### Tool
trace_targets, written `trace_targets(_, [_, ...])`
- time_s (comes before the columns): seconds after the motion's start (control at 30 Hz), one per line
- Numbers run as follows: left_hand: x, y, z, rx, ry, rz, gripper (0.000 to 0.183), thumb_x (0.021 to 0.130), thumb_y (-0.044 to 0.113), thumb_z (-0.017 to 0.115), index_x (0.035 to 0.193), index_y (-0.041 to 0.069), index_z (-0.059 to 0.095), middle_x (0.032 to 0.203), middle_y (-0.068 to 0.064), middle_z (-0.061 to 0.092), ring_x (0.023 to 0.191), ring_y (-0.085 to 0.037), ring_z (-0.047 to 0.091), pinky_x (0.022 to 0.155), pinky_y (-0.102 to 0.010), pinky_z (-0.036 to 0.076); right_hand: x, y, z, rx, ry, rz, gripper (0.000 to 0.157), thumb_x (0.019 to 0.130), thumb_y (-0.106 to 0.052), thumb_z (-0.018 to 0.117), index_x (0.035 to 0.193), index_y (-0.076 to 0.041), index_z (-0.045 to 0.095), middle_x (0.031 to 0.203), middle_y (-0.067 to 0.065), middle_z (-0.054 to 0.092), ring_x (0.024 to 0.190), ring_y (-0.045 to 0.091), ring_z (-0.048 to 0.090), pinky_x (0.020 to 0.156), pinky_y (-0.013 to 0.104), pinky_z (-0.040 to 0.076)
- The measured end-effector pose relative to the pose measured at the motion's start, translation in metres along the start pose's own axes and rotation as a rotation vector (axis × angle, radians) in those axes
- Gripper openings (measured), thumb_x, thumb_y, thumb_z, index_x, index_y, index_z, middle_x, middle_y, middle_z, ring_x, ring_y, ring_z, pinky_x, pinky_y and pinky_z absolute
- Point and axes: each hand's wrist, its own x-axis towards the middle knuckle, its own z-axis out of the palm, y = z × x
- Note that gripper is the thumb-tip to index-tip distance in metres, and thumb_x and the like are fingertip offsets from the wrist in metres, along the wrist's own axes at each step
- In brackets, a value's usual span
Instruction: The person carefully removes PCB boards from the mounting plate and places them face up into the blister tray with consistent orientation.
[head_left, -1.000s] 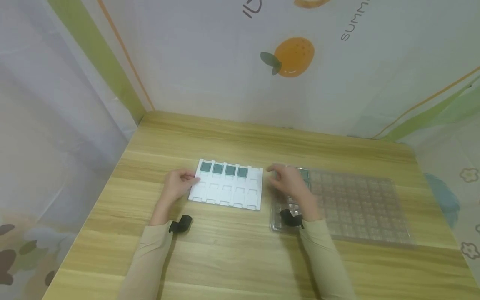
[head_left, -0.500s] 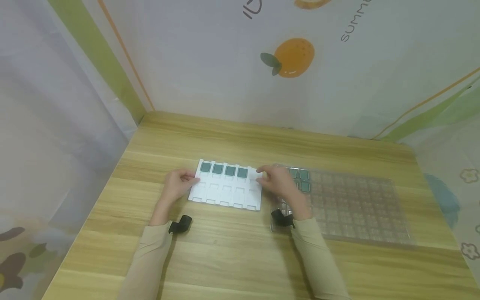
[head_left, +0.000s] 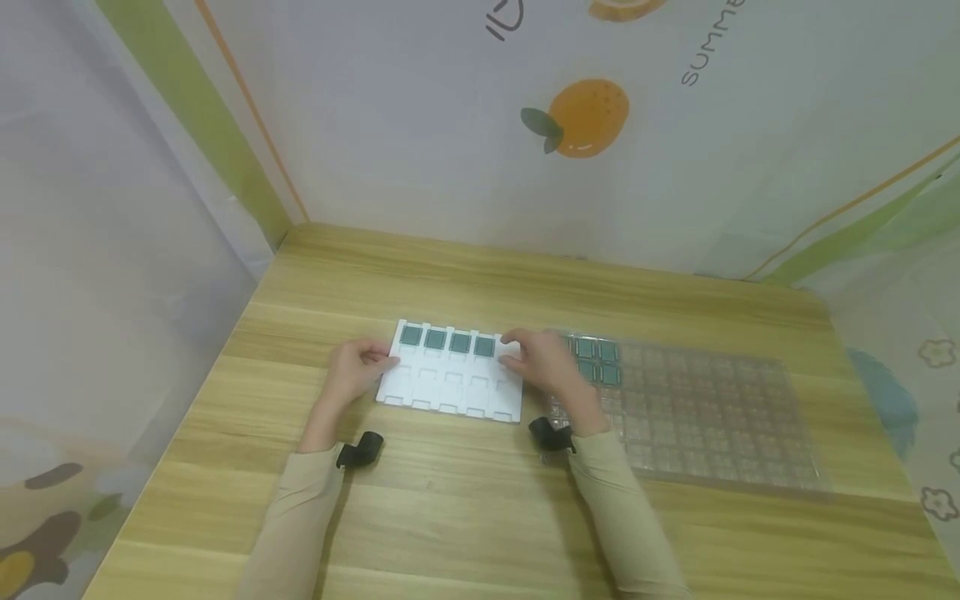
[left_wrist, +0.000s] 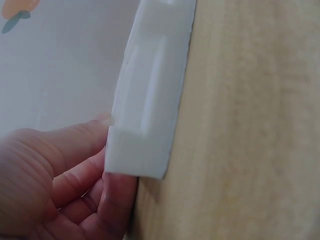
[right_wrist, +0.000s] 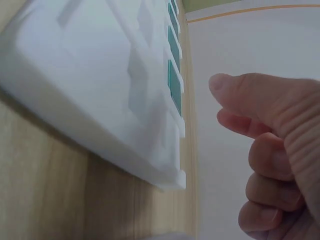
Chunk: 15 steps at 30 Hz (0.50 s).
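My left hand (head_left: 358,369) pinches the left edge of a white plastic tray (head_left: 427,385) with moulded pockets; the left wrist view shows the thumb at the tray edge (left_wrist: 135,152) and fingers below it. Several square green chips (head_left: 461,341) sit along the tray's far row. Over that row's right end is my right hand (head_left: 551,360), thumb and forefinger apart near the rightmost chip (head_left: 484,345). In the right wrist view, this hand (right_wrist: 272,135) has its other fingers curled, with nothing visible between thumb and forefinger.
A long clear plastic tray (head_left: 712,417) with many small pockets lies to the right. Several green chips (head_left: 597,360) sit in its far left corner, partly behind the right hand. The wooden table (head_left: 450,500) meets a printed curtain (head_left: 420,142) at the back.
My right hand has moved left from above the clear tray to the white tray's right end, uncovering the chips in the clear tray. The left hand has stayed at the tray edge.
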Motion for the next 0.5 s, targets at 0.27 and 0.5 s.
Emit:
trace_targets(0.27, [0.0, 0.0, 0.0, -0.001, 0.0, -0.008, 0.025, 0.085, 0.011, 0.068, 0.098, -0.01, 0.065, 0.091, -0.023, 0.066, 0.081, -0.032, 0.062, 0.071, -0.037, 0.053, 0.007, -0.004, 0.005, -0.035, -0.024, 0.047, 0.031, 0.084, -0.023, 0.07, 0.108, -0.003, 0.066, 0.055, -0.004, 0.045, 0.051, 0.01, 0.037, 0.047, 0.022, 0.033])
trace_targets(0.5, [0.001, 0.0, 0.0, -0.003, -0.002, -0.013, 0.025, 0.085, 0.012, 0.068, 0.098, -0.01, 0.065, 0.09, -0.022, 0.066, 0.081, -0.031, 0.062, 0.071, -0.036, 0.053, 0.012, -0.008, 0.01, -0.067, -0.035, 0.058, 0.031, 0.084, -0.022, 0.071, 0.109, -0.004, 0.066, 0.075, 0.006, 0.066, 0.057, 0.013, 0.048, 0.056, 0.026, 0.044])
